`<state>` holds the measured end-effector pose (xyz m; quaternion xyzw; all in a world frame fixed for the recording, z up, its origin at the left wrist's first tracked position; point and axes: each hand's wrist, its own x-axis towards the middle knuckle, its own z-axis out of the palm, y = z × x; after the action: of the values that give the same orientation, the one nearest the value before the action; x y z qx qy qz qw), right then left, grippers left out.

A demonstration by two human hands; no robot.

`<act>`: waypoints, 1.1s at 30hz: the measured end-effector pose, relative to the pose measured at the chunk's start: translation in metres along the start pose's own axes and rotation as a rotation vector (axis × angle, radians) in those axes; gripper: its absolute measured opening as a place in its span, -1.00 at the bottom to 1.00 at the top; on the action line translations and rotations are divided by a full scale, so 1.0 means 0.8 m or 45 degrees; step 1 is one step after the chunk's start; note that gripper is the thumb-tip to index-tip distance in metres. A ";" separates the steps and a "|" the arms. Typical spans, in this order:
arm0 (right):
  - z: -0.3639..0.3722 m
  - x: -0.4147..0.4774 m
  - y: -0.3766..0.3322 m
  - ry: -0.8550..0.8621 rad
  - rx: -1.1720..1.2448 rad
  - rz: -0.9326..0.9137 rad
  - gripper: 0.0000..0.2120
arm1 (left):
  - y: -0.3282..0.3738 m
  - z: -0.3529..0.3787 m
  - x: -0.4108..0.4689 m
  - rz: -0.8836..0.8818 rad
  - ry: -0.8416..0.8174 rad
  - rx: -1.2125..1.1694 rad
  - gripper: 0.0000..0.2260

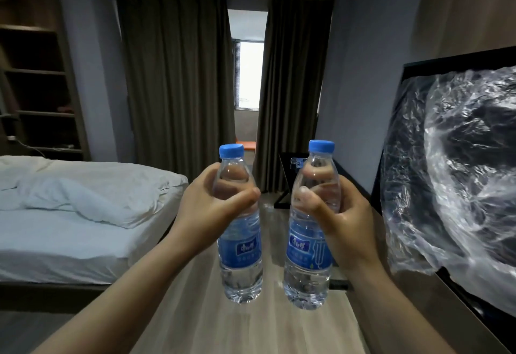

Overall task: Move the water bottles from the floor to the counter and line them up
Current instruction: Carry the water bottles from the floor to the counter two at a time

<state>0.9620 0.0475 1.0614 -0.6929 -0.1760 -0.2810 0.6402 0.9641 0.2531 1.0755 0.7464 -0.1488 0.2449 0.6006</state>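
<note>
**Me:** While both bottles are up in my grip, the biggest hazard is the plastic-wrapped screen [452, 172] just beside my right hand [344, 222]. I judge that a wide swing could knock it.

**Observer:** And the counter?

**Me:** The wooden counter [212, 331] looks narrow and glossy. If I set a bottle down tilted, it may tip or roll off the left edge. I cannot tell whether the bases touch the wood yet.

**Observer:** Grip?

**Me:** My left hand [206, 211] is curled round the left bottle [240, 250] at its shoulder, with the thumb across the front. My right hand wraps the right bottle [307, 250] the same way. Both holds are high, so the bottoms could swing as I lower them.

**Observer:** Appearance?

**Me:** Both stand upright, side by side but apart, over the counter. They are clear ribbed plastic and seemingly full. The labels are blue with white print, and the blue caps [231, 150] are on.
</note>
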 end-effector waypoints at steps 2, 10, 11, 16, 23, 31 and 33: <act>0.003 0.036 0.028 -0.009 0.015 0.018 -0.56 | -0.021 0.012 0.037 -0.011 0.015 -0.009 -0.77; 0.035 0.161 0.136 -0.026 0.028 0.063 -0.59 | -0.110 0.036 0.179 -0.042 0.033 -0.023 -0.74; 0.042 0.175 0.150 -0.024 0.023 0.063 -0.58 | -0.124 0.038 0.196 -0.036 0.033 -0.011 -0.73; 0.086 0.243 0.219 -0.021 -0.050 0.052 -0.58 | -0.198 0.037 0.282 -0.036 0.002 -0.017 -0.74; 0.157 0.349 0.296 0.108 -0.025 0.087 -0.68 | -0.282 0.024 0.426 -0.014 -0.111 -0.035 -0.72; 0.206 0.472 0.401 0.149 -0.086 0.141 -0.64 | -0.397 0.042 0.567 -0.076 -0.128 -0.066 -0.72; 0.216 0.504 0.433 0.156 -0.100 0.147 -0.65 | -0.426 0.052 0.602 -0.078 -0.133 -0.061 -0.73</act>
<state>1.5137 0.1300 1.0322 -0.7079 -0.0852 -0.2922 0.6373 1.5503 0.3273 1.0500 0.7478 -0.1630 0.1836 0.6168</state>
